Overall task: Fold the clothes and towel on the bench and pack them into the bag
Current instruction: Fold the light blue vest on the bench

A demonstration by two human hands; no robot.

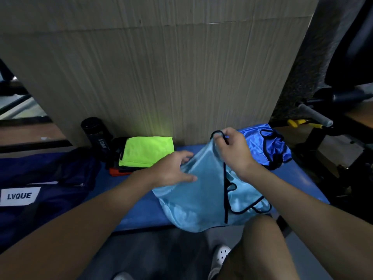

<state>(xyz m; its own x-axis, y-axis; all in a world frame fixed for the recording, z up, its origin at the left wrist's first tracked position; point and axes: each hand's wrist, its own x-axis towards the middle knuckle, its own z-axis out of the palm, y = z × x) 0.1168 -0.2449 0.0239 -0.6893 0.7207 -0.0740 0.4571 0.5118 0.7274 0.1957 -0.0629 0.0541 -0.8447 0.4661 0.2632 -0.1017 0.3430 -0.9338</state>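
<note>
Right hand point(232, 150) pinches the top edge of the light blue shirt point(199, 199), fingers curled. Left hand point(173, 168) rests on the shirt with fingers nearly straight. The shirt lies on the blue surface point(141, 205), near a folded green cloth point(147, 150) and the dark bag point(50, 172).

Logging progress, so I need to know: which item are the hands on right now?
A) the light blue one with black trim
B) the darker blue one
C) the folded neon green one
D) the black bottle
A: the right hand pinches the top of the light blue garment, and the left hand rests on it.
</note>
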